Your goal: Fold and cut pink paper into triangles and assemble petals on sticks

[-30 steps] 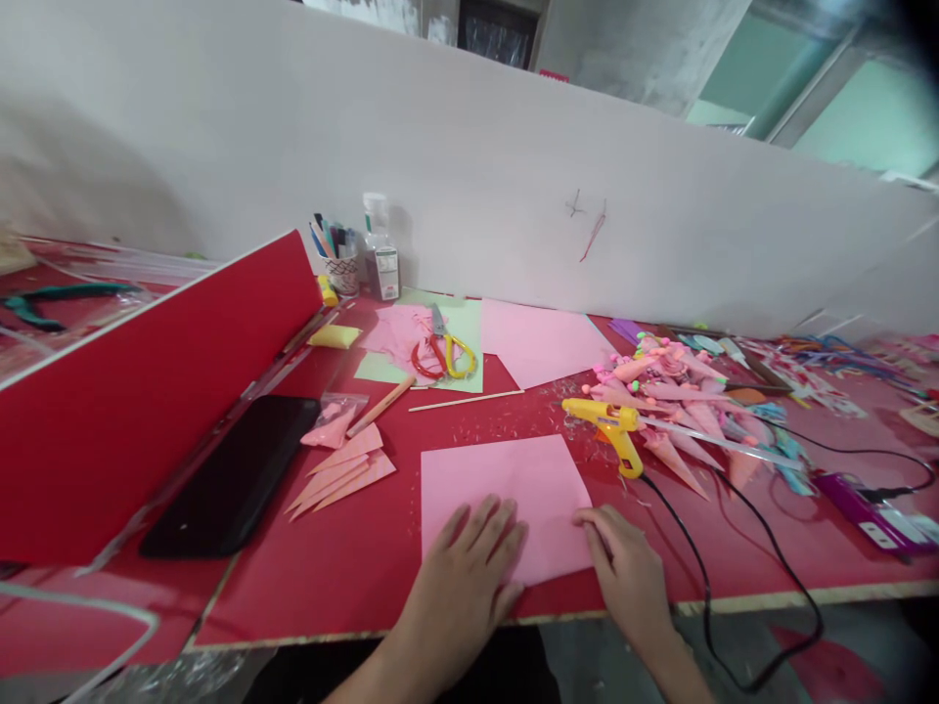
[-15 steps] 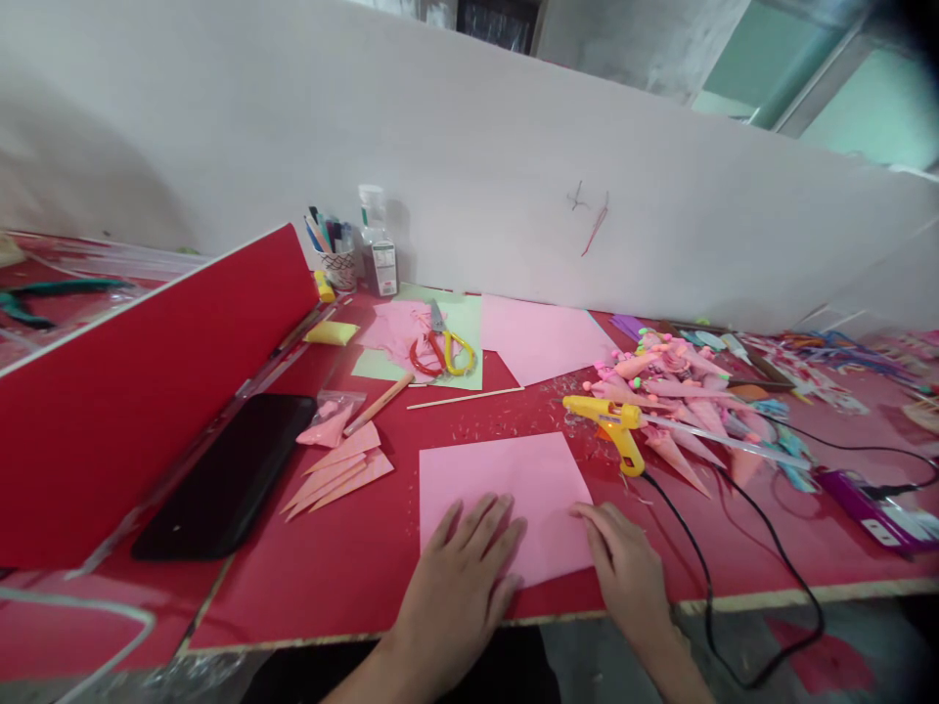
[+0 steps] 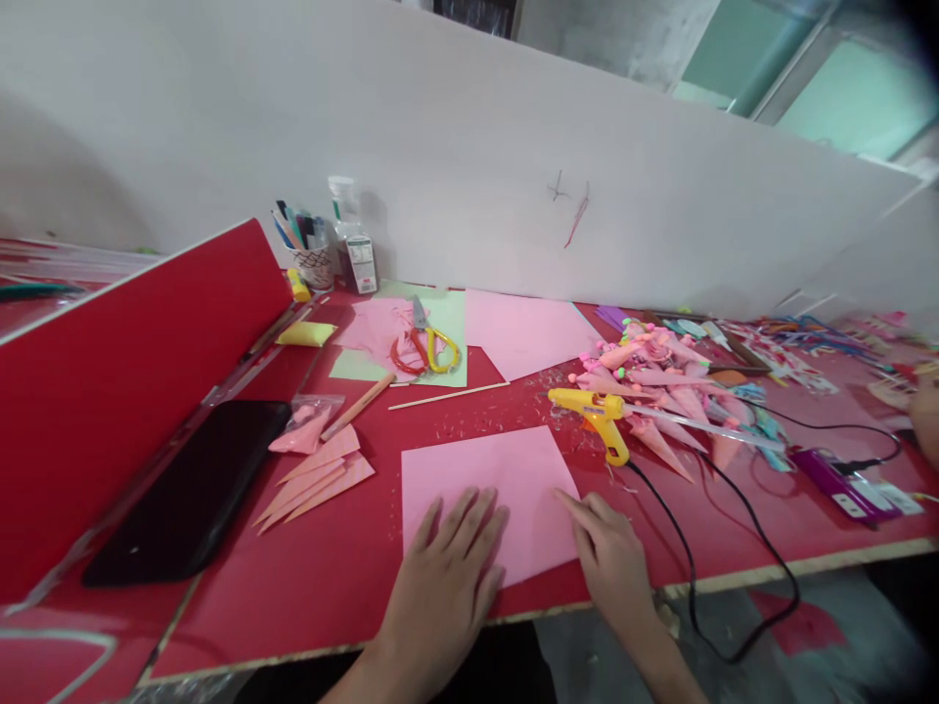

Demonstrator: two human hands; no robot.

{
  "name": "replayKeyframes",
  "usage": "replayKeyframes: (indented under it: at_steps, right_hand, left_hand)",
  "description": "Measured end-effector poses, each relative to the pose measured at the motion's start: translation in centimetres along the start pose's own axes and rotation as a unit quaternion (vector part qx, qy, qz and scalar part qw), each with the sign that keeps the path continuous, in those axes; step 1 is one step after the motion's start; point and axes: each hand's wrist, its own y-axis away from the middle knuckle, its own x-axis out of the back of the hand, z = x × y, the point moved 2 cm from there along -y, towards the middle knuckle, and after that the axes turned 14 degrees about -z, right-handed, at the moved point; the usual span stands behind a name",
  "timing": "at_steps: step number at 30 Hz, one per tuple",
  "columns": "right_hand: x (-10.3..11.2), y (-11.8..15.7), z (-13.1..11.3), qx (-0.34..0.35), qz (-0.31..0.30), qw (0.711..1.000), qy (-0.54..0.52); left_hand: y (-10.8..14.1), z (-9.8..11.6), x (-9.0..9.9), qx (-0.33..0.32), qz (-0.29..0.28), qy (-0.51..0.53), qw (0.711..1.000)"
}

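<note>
A sheet of pink paper point(image 3: 506, 469) lies on the red table in front of me, its near edge close to the table's front. My left hand point(image 3: 447, 567) rests flat on the lower left part of the sheet, fingers spread. At the sheet's right edge is my right hand point(image 3: 608, 552), its index finger stretched out onto the paper and its other fingers partly curled. Just beyond it lies a yellow glue gun point(image 3: 598, 416) with a clear glue stick in its back. Left of the sheet is a fan of folded pink paper pieces point(image 3: 323, 479).
A black phone-like slab point(image 3: 198, 489) lies left. Scissors point(image 3: 425, 347), a thin stick point(image 3: 447, 395) and more pink paper point(image 3: 528, 332) are farther back. Pink paper cones point(image 3: 660, 376) are heaped right, near a purple power strip point(image 3: 843, 486). Another person's hand point(image 3: 925, 411) shows at far right.
The view has shifted slightly, so the table things appear farther left. My right index finger reaches a little farther onto the sheet. Another person's hand has come into view at right.
</note>
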Motion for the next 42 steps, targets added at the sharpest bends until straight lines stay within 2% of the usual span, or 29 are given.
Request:
replayKeyframes:
  at_steps: [3,8,18,20,25,30,35,42]
  right_hand:
    - [0.0,-0.1,-0.1,0.003,0.006,1.000,0.003]
    - [-0.1,-0.3,-0.1,-0.009,0.006,1.000,0.011]
    - [-0.1,-0.5,-0.3,-0.019,0.001,0.999,0.027]
    - [0.0,-0.5,-0.3,-0.021,-0.003,0.999,0.027]
    - [0.0,-0.5,-0.5,-0.025,-0.008,0.999,0.031]
    - [-0.2,-0.5,-0.4,-0.028,-0.016,0.999,0.030]
    - [-0.3,-0.5,-0.2,-0.023,-0.009,1.000,0.020]
    - [-0.4,-0.5,-0.2,-0.017,-0.018,1.000,0.011]
  left_hand:
    - [0.0,0.0,0.0,0.003,0.006,0.003,1.000]
    - [0.3,-0.4,-0.3,-0.020,-0.016,-0.011,1.000]
    - [1.8,-3.3,0.3,-0.030,-0.044,-0.009,0.999]
    - [2.3,-3.7,0.6,-0.054,-0.042,-0.013,0.998]
    - [2.9,-4.1,1.3,-0.160,-0.052,-0.010,0.986]
    - [3.0,-4.8,1.5,-0.192,-0.097,0.007,0.977]
    - [3.8,-6.0,2.1,-0.182,-0.132,0.023,0.974]
    - [4.6,-6.9,2.7,-0.142,-0.151,0.019,0.978]
